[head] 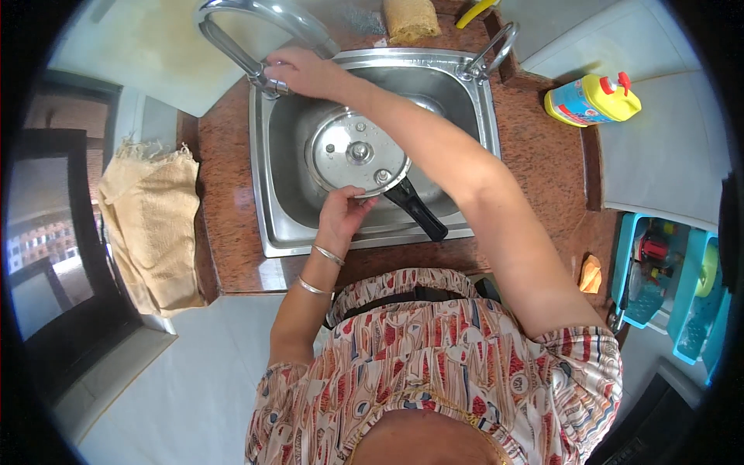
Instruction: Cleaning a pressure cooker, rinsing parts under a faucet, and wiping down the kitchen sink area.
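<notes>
A wet steel pressure cooker lid [349,150] with a black handle [419,212] is over the stainless steel sink basin [290,168], its handle pointing towards my body. My left hand [347,210], with two bangles on the wrist, pinches the lid's near rim between thumb and fingers. My right hand [296,71] reaches across the basin to the chrome faucet [264,81] at the sink's back left corner, its fingers on the knob area. Those fingers partly hide the knob, and the forearm covers part of the lid's far right side. No water stream is visible.
A second, thin curved tap [494,55] stands at the sink's back right. A yellow detergent bottle [593,102] is on the right of the granite counter [535,163]. A beige towel [154,226] hangs at left; a tan scrubber [411,20] lies behind. Blue baskets [645,302] are at right.
</notes>
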`<state>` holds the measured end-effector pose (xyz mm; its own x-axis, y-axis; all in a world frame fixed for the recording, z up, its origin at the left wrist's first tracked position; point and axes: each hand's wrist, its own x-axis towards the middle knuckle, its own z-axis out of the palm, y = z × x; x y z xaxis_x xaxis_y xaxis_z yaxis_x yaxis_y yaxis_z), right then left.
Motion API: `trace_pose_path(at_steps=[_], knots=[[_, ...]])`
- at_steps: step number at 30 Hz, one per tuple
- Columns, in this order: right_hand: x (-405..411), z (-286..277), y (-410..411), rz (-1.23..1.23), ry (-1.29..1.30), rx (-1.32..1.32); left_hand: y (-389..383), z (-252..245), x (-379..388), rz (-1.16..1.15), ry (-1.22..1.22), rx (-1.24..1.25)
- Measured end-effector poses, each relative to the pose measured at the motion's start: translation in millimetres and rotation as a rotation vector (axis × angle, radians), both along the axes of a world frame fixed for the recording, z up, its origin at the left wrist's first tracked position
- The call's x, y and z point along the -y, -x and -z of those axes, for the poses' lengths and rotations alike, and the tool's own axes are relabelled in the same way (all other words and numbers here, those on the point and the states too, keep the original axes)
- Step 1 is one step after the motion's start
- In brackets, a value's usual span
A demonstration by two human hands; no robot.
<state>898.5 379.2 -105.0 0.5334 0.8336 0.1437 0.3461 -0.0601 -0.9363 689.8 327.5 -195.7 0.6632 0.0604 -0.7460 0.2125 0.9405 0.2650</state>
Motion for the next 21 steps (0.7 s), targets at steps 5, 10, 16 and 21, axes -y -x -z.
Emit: trace_pose_path(at_steps=[5, 10, 16, 21], knots=[[52.4, 29.9, 1.9, -0.044, -0.155, -0.115, -13.8, 10.1, -14.2, 0.022, -0.009, -0.002], [137.7, 103.1, 6.2, 0.203, 0.396, 0.283, -30.2, 4.2, -1.6, 0.054, -0.055, 0.039], [107.5, 124.3, 39.0, -0.144, 0.498, 0.724, -32.5, 8.7, 2.0, 0.203, 0.003, 0.072], [152.7, 80.5, 76.7, -0.414, 0.228, 0.07, -25.9, 6.0, -24.7, 0.17, -0.234, 0.072]])
